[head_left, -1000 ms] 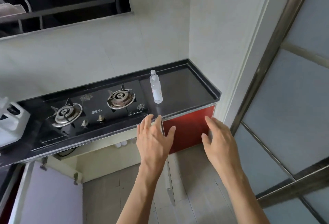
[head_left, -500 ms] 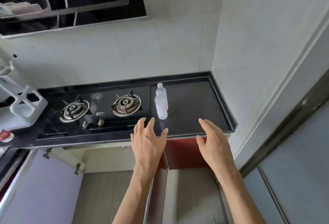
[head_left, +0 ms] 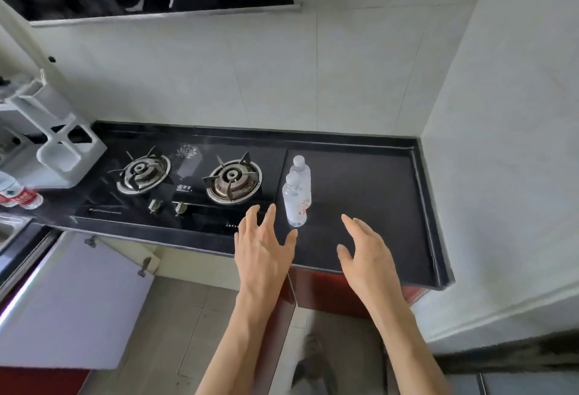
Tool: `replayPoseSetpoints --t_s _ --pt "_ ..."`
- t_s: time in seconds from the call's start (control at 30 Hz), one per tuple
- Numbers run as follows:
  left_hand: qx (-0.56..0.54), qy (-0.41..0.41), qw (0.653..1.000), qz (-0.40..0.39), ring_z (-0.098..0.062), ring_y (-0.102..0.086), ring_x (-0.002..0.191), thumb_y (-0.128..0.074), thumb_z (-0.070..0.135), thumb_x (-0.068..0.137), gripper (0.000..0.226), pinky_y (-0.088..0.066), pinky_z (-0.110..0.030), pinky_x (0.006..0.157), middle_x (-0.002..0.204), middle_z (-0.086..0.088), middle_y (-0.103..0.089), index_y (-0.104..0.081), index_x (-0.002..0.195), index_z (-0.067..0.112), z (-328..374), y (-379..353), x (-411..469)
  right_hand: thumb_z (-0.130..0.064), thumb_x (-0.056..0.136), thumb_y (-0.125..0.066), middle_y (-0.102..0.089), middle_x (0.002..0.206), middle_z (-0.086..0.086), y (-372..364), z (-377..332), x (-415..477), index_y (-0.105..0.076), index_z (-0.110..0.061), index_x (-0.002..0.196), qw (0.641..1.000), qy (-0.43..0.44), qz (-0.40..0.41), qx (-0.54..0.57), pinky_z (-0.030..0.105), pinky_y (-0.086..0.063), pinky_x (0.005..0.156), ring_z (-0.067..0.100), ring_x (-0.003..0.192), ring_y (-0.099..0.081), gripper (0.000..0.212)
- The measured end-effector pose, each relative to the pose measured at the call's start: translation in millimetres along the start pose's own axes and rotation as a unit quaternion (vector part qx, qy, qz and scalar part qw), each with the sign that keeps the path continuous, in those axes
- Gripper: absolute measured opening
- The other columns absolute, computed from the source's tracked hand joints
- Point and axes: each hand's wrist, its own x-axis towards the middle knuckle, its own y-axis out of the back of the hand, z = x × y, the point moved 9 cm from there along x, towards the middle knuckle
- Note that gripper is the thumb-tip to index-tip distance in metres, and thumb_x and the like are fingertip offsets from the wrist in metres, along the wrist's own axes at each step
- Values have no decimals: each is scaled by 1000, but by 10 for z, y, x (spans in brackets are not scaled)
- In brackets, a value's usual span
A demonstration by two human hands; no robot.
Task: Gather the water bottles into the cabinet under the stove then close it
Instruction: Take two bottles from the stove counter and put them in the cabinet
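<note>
Left hand (head_left: 263, 250) and right hand (head_left: 366, 253) bare, forearms (head_left: 242, 332) bare too.

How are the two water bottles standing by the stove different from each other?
The front bottle stands nearer the front of the counter; the back bottle is farther in and partly hidden behind it. The front bottle shows red print; none shows on the back bottle. Both are clear, upright and white-capped.

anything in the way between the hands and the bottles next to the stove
Nothing visible blocks the front bottle: bare counter lies between it and the left hand and right hand. The rear bottle stands directly behind it, partly screened.
</note>
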Motion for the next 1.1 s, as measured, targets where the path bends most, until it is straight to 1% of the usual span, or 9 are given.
replayPoseSetpoints --t_s 0.1,0.3,0.43,0.53,0.7,0.8,0.87,1.0,1.1 --pt "-11 -3 1000 -8 -30 -47 149 -81 48 95 75 -57 -54 109 164 -8 -47 -54 161 25 55 -244 369 -23 106 -67 -47 167 2 -189 0 465 -41 -28 166 1000 8 -19 -16 35 -45 120 20 154 -45 65" --pt "-48 -5 998 -43 -34 -53 139 -83 30 95 72 -63 -48 91 161 -9 -46 -52 160 29 162 -772 823 -25 108 -65 -40 171 4 -517 -89 1307 -35 -30 168 995 49 -60 -60 39 -46 120 24 156 -42 68" --pt "-67 18 996 -52 -32 -52 140 -86 24 93 81 -65 -44 84 166 -8 -42 -47 164 30 106 -1049 920 -21 107 -66 -45 168 7 -739 -100 1782 -29 -31 169 991 97 -64 -60 44 -54 114 26 150 -51 73" --pt "-75 44 995 -43 -31 -48 146 -88 22 92 91 -63 -43 90 170 -7 -38 -40 168 34 51 -1190 953 -18 105 -68 -44 167 9 -899 -71 2076 -23 -34 170 987 135 -64 -58 44 -58 108 28 146 -54 81" --pt "-87 73 993 -39 -30 -50 146 -85 21 95 93 -61 -44 94 169 -5 -41 -34 171 39 -20 -1469 955 -13 102 -71 -39 167 8 -1200 -64 2343 -19 -37 170 972 198 -118 -42 44 -62 101 28 146 -52 89" --pt "-134 76 988 -25 -25 -55 141 -87 15 92 95 -62 -45 102 163 1 -45 -36 170 35 -37 -1635 998 -11 101 -70 -42 163 -1 -1381 -42 2420 -24 -35 168 963 225 -150 -5 42 -64 97 19 143 -53 85" --pt "-160 74 984 -10 -22 -56 141 -89 11 90 96 -60 -44 106 163 1 -46 -38 169 29 -18 -1728 1029 -13 100 -72 -36 168 1 -1526 -3 2480 -21 -41 168 959 224 -174 -4 42 -64 98 22 146 -52 89" --pt "-193 81 978 23 -15 -56 144 -92 8 91 93 -58 -28 109 164 -1 -46 -40 166 25 -24 -1827 1068 -7 94 -78 -32 171 2 -1727 85 2600 -20 -45 165 955 210 -208 15 43 -64 98 26 142 -57 99" --pt "-208 84 974 31 0 -52 141 -91 6 91 89 -46 -12 109 159 2 -51 -43 163 23 -67 -1824 1176 -3 92 -79 -35 167 0 -1776 84 2680 -25 -41 164 950 223 -215 45 43 -65 95 25 135 -60 98"
